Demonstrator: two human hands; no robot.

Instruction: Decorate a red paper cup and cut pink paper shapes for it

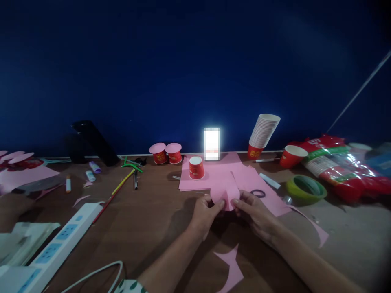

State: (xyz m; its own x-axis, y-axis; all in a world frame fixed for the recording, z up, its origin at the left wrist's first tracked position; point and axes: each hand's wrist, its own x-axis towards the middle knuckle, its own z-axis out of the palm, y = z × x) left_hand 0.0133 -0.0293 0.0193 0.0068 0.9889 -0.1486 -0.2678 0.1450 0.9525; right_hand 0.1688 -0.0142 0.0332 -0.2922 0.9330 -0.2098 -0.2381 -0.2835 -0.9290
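A pink paper disc (pixel 225 191) is held up between both hands over the table. My left hand (pixel 205 213) pinches its lower left edge with the thumb in front, and my right hand (pixel 255 211) pinches the lower right. A crease or shaded fold runs up the middle of the disc. Just behind it, a red paper cup (pixel 196 168) stands upright on pink paper sheets (pixel 232 162). Further left, two red cups (pixel 159 156) against the wall each have a pink disc on top. Pink paper scraps (pixel 233 270) lie nearer to me.
At the right are a leaning stack of paper cups (pixel 264 132), another cup (pixel 293 156), a green tape roll (pixel 306 189) and a red plastic package (pixel 339 169). At left lie a white power strip (pixel 65 240), a cable (pixel 100 268) and markers (pixel 90 176). A blurred bright screen (pixel 211 143) stands centrally.
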